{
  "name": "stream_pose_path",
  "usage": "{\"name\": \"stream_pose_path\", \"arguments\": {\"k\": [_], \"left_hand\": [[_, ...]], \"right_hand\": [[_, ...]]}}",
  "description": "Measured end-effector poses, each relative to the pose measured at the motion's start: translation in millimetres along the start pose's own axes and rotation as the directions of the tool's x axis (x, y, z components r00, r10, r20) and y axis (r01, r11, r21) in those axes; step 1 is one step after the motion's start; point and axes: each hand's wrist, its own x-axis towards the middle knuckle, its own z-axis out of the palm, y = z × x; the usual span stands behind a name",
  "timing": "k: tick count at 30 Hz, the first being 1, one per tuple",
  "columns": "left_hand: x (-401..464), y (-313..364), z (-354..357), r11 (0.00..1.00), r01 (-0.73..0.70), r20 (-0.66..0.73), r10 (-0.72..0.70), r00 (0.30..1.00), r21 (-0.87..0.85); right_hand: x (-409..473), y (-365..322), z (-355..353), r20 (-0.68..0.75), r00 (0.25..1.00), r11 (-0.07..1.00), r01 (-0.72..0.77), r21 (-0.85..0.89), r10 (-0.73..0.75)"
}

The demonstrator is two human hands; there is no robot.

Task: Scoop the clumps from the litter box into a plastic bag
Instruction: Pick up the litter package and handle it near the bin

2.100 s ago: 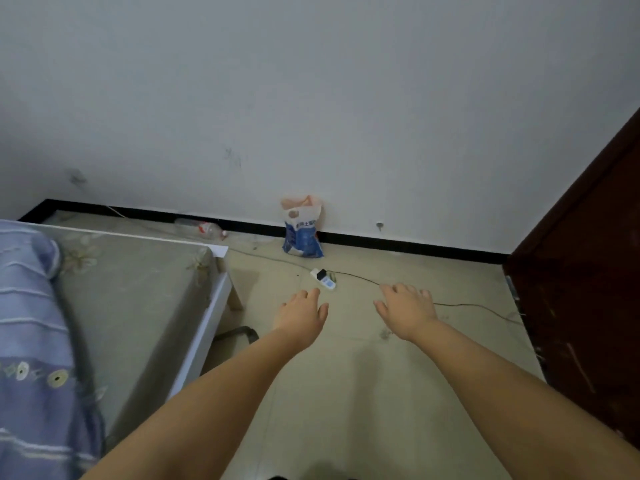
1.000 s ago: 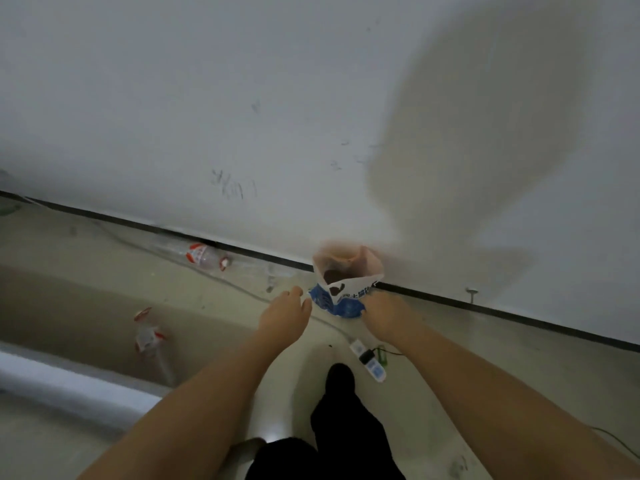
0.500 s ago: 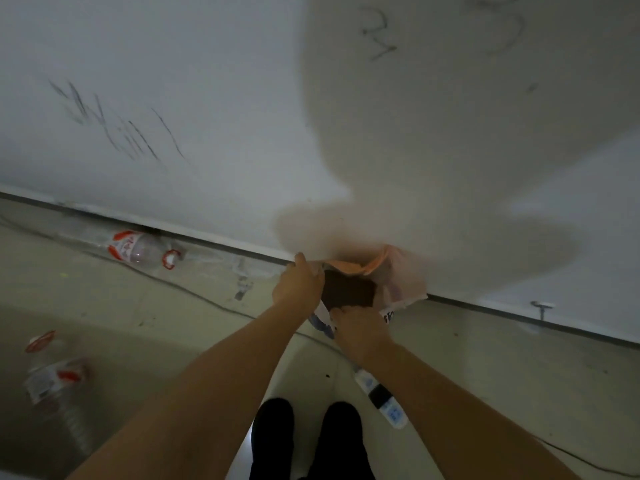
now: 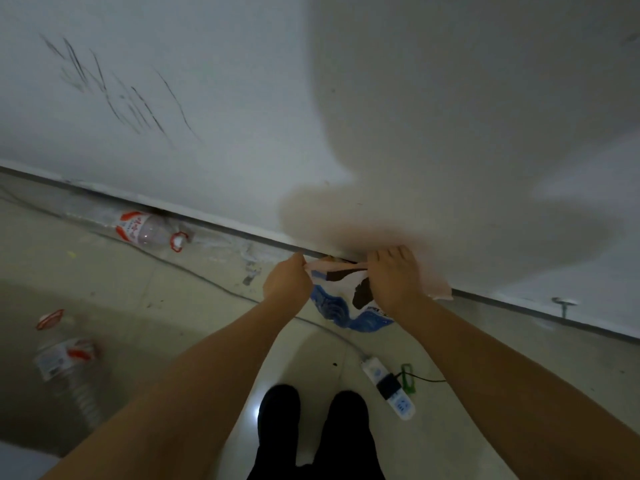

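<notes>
Blue-and-white plastic: your bag [image 4: 337,308] stands on the floor [image 4: 194,299] against the foot of the wall [image 4: 242,98], straight ahead of your feet; its mouth is pink and drawn almost flat, with a dark strip showing inside.
Left hand: your left hand [image 4: 287,284] is pinched on the left corner of the bag's mouth, thumb and fingers closed on the pink rim.
Right hand: your right hand [image 4: 394,278] lies over the right side of the mouth, fingers curled down on the rim and gripping it; a flap of the pink rim sticks out to the right of your wrist.
Strip: a white power strip [image 4: 389,388] lies on the floor near the bag, just right of your feet, with a black plug in it and a small green tag beside it.
Cable: a thin cord [image 4: 194,275] runs along the floor from the left and passes behind your left forearm.
Bottles: one clear bottle [image 4: 145,230] with a red label lies along the skirting, well left of the bag; another bottle [image 4: 65,365] lies nearer you at far left.
Wall: dark scribbles at upper left; a broad shadow falls above the bag.
Legs: your dark trouser legs [image 4: 311,434] show at the bottom edge.
</notes>
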Motion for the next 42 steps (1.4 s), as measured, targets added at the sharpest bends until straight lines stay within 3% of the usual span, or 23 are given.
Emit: {"name": "stream_pose_path", "arguments": {"k": [4,7,8,13,17,25,28,32,37,42], "left_hand": [[-7,-10,1,0.999,0.018,0.018,-0.017,1.0,-0.036],[-24,-14,-1,0.999,-0.002,0.03,0.004,1.0,-0.042],[-33,-11,-1,0.999,-0.019,0.042,0.02,0.999,-0.033],[-73,23,-12,0.988,-0.047,0.03,0.052,0.998,-0.147],[-117,56,-55,0.953,-0.039,0.05,0.057,0.997,-0.301],[-272,126,-140,0.898,-0.093,0.236,0.211,0.948,-0.43],[-317,156,-152,0.905,-0.184,0.331,0.321,0.887,-0.384],[-373,203,-140,0.894,-0.331,0.441,0.439,0.783,-0.302],[-453,259,-90,0.775,-0.605,0.636,0.562,0.53,-0.181],[-565,299,-9,0.585,-0.794,0.78,0.569,0.261,-0.162]], "right_hand": [[1,-11,13,0.364,0.931,0.956,-0.081,0.283,-0.029],[-20,-15,24,0.46,0.887,0.772,-0.263,0.578,-0.042],[-29,-14,22,0.483,0.875,0.74,-0.305,0.599,-0.031],[-68,12,-20,0.425,0.902,0.673,-0.362,0.645,0.078],[-128,29,-84,0.384,0.922,0.652,-0.319,0.688,0.046],[-306,53,-200,0.304,0.934,0.617,-0.354,0.703,0.189],[-372,59,-213,0.272,0.917,0.576,-0.396,0.715,0.293],[-465,65,-208,0.295,0.834,0.379,-0.489,0.785,0.466],[-586,64,-168,0.442,0.68,0.101,-0.602,0.792,0.585],[-715,50,-107,0.567,0.477,-0.195,-0.624,0.757,0.671]]}}
